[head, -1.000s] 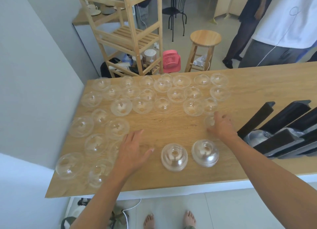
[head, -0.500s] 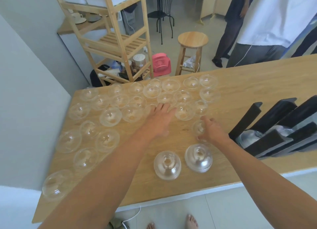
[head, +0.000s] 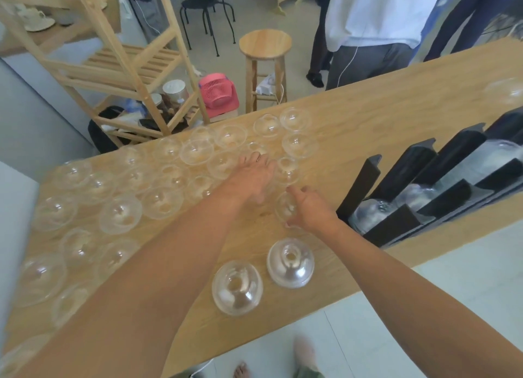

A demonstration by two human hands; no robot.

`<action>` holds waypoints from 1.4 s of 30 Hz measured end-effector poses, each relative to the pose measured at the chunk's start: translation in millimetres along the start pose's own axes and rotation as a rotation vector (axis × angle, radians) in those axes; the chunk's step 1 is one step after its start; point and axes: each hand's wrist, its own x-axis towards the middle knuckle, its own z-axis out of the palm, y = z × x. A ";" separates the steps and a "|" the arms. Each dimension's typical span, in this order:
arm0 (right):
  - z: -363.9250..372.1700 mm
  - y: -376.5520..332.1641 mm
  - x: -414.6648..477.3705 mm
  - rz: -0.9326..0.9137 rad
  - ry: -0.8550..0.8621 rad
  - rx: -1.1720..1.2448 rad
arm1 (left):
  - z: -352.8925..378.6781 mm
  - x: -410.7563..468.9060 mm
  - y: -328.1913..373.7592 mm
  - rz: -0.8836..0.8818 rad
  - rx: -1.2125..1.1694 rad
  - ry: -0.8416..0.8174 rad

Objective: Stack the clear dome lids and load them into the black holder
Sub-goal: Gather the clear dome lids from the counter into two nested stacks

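Reaching across the table (head: 368, 117), the left hand (head: 253, 175) lies spread over loose dome lids (head: 120, 213) at frame centre. The right hand (head: 310, 210) grips a single lid (head: 283, 208) near the black holder (head: 365, 185), mid-right.

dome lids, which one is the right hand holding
The dome lid beside the black holder's near end, held between the right hand's thumb and fingers.

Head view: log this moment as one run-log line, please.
left hand: open, over loose lids | right hand: grips dome lid | black holder: partly loaded | lid stacks: near front edge
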 end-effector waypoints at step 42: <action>15.4 -6.4 -99.1 -0.327 -0.078 -0.002 | 117.1 -245.3 67.7 -0.500 -1.082 0.416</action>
